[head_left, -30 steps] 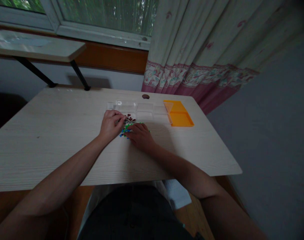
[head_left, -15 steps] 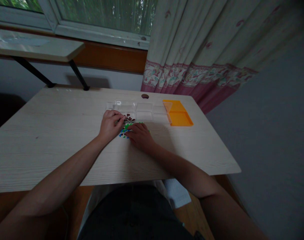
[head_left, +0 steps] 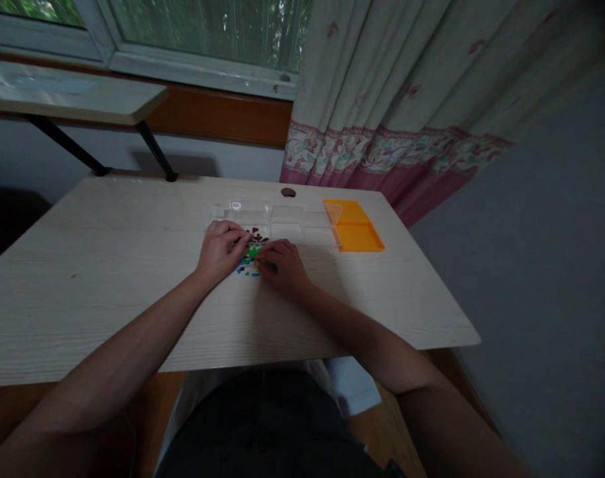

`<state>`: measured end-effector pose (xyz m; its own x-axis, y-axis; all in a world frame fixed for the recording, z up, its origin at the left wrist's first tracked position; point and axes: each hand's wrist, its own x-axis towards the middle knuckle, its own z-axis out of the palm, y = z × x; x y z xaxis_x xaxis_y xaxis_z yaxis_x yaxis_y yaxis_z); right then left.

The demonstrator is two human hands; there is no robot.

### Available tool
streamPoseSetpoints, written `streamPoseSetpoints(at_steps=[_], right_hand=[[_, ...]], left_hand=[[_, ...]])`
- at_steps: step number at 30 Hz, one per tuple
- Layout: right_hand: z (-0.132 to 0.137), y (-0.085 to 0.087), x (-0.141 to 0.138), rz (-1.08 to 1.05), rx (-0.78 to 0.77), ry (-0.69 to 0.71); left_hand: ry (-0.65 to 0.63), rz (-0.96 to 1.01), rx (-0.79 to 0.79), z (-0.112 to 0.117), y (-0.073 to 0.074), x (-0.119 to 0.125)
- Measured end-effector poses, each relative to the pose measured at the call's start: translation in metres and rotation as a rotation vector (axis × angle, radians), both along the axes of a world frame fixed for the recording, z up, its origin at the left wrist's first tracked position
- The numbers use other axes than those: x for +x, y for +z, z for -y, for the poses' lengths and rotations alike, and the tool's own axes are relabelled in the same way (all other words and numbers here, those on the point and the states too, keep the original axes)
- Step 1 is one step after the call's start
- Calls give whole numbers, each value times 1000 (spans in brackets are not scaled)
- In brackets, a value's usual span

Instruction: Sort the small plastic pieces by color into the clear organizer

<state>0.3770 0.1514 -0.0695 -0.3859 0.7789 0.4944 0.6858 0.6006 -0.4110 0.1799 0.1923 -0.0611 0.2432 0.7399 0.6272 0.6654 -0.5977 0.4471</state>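
Observation:
My left hand [head_left: 221, 247] rests at the near left corner of a clear compartment tray [head_left: 287, 214]. Its thumb and index finger are pinched together beside brown pieces [head_left: 257, 236] in that tray; anything between them is too small to make out. Just in front of the tray, small green and blue pieces [head_left: 250, 260] lie loose on the table. Over their right side is my right hand [head_left: 286, 267], its fingers curled and drawn together among the pieces. What those fingertips hold, if anything, I cannot tell.
An orange tray [head_left: 358, 232] adjoins the clear tray's right end. The pale wooden table [head_left: 133, 265] has a brown round cap [head_left: 288, 192] near its back edge. A raised shelf [head_left: 78, 96] stands at the back left; a curtain [head_left: 377, 146] hangs behind.
My right hand has lifted slightly and curled its fingers more, uncovering some of the green and blue pieces. The left hand has stayed almost in place.

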Motion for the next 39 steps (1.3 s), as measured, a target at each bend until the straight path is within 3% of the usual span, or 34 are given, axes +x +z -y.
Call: streamPoseSetpoints(at_steps=[7, 17, 39], right_hand=[[-7, -2, 5, -207, -7, -28], [-13, -3, 9, -309, -93, -101], [-12, -4, 8, -377, -75, -49]], left_hand=[[-107, -23, 11, 3, 1, 0], [-230, -61, -2, 7, 4, 1], [-246, -75, -3, 9, 4, 4]])
